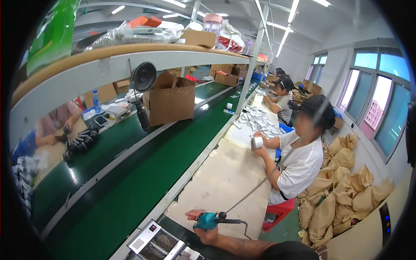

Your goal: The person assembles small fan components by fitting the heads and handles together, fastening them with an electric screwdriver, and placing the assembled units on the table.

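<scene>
My right hand [207, 233] comes in from the lower right and is closed around a teal electric screwdriver [205, 221]. A black cord [234, 221] leads out of the tool's right end. From a black ball beside it, a thin blurred line runs up to the right. The screwdriver's tip is hidden. Just below and left of the hand stands a screw feeder [162, 242] with many small screws in its tray. Bare beige board [229, 173] covers the bench beyond the hand. My left hand is not in view.
A green conveyor belt [143, 190] runs along the left. On my right a co-worker [299, 160] holds a white cylindrical part [257, 142] near a pile of white parts [260, 121]. Paper sacks [331, 203] line the right wall. A cardboard box [171, 104] stands below the overhead shelf [130, 54].
</scene>
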Demonstrator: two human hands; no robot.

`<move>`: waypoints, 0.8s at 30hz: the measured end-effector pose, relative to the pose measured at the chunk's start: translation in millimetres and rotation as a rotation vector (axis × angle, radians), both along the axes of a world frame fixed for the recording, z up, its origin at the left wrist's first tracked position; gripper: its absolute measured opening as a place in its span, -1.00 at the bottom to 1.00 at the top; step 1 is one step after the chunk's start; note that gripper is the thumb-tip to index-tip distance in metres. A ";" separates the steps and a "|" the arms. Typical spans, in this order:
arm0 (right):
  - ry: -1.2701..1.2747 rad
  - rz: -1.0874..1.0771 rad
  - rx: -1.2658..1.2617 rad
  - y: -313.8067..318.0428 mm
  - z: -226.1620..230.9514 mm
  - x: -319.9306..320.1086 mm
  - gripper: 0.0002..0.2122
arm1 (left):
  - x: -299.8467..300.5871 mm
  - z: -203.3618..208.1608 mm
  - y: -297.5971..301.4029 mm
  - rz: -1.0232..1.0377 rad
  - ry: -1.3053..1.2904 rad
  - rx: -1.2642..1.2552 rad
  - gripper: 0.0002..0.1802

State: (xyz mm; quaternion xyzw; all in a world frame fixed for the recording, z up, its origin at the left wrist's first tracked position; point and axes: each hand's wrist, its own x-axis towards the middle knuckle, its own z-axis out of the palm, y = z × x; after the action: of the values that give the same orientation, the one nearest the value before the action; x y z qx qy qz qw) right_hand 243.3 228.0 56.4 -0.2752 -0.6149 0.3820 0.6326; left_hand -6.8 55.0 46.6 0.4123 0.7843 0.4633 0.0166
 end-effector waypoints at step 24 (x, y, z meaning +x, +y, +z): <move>-0.078 0.093 0.025 -1.0 -9.6 3.4 -0.52 | -1.4 -6.0 5.6 0.092 -0.010 -0.167 -0.60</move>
State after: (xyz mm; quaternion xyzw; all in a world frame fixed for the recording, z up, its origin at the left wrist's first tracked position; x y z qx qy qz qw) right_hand 246.7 227.0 46.8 -0.2532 -0.6560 0.3922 0.5931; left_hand -8.1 60.6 40.7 0.3706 0.8383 0.3985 0.0335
